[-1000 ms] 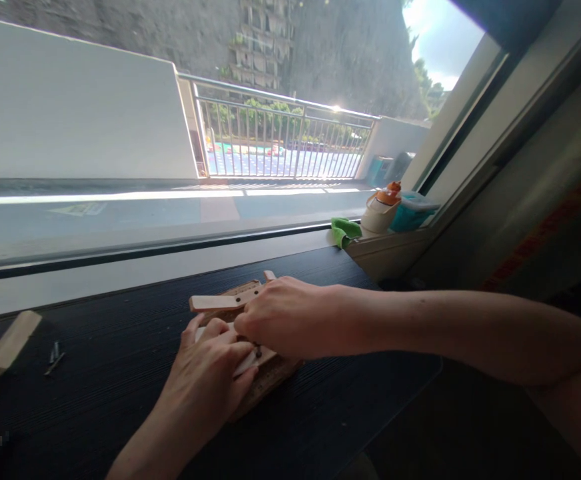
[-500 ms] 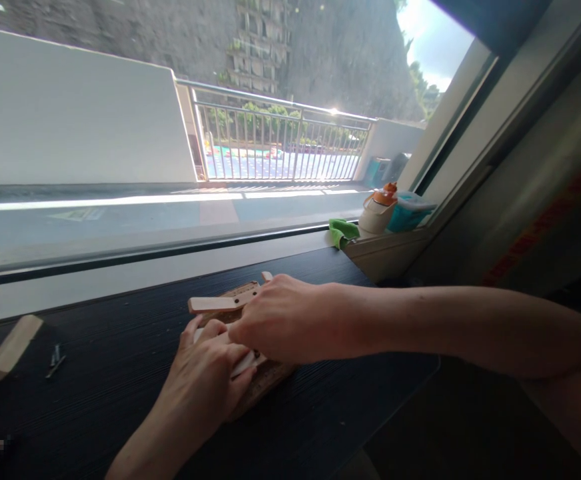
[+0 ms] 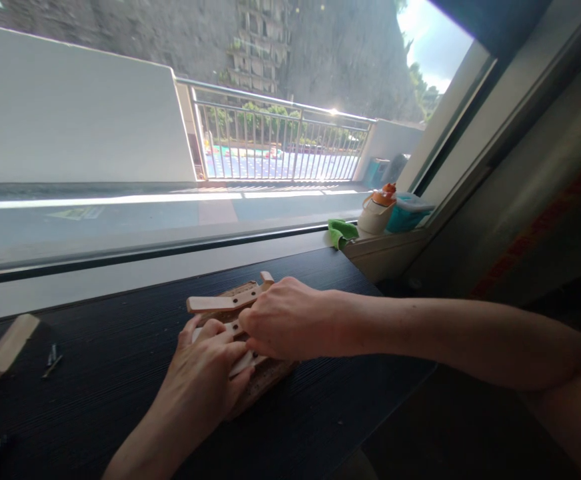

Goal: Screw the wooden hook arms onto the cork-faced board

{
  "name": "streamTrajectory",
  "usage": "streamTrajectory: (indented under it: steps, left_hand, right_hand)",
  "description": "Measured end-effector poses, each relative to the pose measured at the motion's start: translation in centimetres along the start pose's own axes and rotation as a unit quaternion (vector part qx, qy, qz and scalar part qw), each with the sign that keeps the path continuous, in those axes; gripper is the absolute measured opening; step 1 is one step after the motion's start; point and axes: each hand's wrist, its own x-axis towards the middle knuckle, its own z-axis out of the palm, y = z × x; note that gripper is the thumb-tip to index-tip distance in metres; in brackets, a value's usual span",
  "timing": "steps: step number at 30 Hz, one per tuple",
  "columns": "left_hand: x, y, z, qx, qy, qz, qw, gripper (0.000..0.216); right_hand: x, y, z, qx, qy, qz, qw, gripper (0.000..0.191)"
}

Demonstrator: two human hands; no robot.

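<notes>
A brown wooden board lies on the dark tabletop with pale wooden slats on it. One slat sticks out to the left at the board's far side. My left hand presses its fingers down on a second slat nearer to me. My right hand reaches across from the right, its fingers curled in a pinch over the same slat, just beside my left fingertips. What the pinch holds is hidden.
A loose wooden piece lies at the left edge, with a few dark screws beside it. On the sill at the right stand a green cloth, a white jar with an orange lid and a teal box.
My right hand has shifted slightly right and pulled back a little, uncovering more of the slat between the hands. My left hand stays pressed on the slat.
</notes>
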Motion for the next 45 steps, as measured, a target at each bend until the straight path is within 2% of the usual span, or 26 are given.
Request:
streamTrajectory:
  steps: [10,15,21,23,29,34,37,41,45]
  left_hand:
    - [-0.2,-0.2,0.2,-0.002,0.027,-0.006,1.0,0.016]
    - [-0.2,-0.1,0.4,-0.005,0.023,-0.008,1.0,0.015]
    - [-0.1,-0.1,0.0,-0.031,0.032,0.001,0.999,0.016]
    - [-0.1,-0.1,-0.1,-0.028,0.03,0.002,0.999,0.017]
    - [-0.2,-0.4,0.5,0.001,0.029,0.004,1.0,0.017]
    - [-0.4,-0.2,0.8,-0.013,0.042,-0.013,0.999,0.013]
    - [-0.5,0.0,0.6,-0.018,0.031,-0.005,0.999,0.013]
    - [-0.3,-0.1,0.3,-0.011,0.028,-0.003,1.0,0.016]
    - [-0.2,-0.2,0.1,-0.001,0.018,-0.003,1.0,0.017]
  right_hand:
    - [-0.2,-0.9,-2.2,0.026,-0.044,-0.074,0.996,0.015]
    - [0.8,-0.7,-1.0,0.026,-0.043,-0.061,0.997,0.017]
    - [1.3,-0.9,-0.6,0.006,-0.02,0.017,1.0,0.02]
    - [1.2,-1.0,-1.1,-0.001,-0.022,0.013,1.0,0.018]
    - [0.4,-1.1,-2.7,0.014,-0.081,-0.042,0.996,0.016]
    - [0.2,-1.1,-2.1,0.022,-0.059,-0.064,0.996,0.017]
    - [0.1,-0.9,-1.2,0.022,-0.058,-0.044,0.997,0.015]
    - [0.4,-0.7,-0.2,0.001,-0.023,-0.006,1.0,0.018]
    - [0.3,-0.7,-0.8,-0.003,-0.014,-0.011,1.0,0.016]
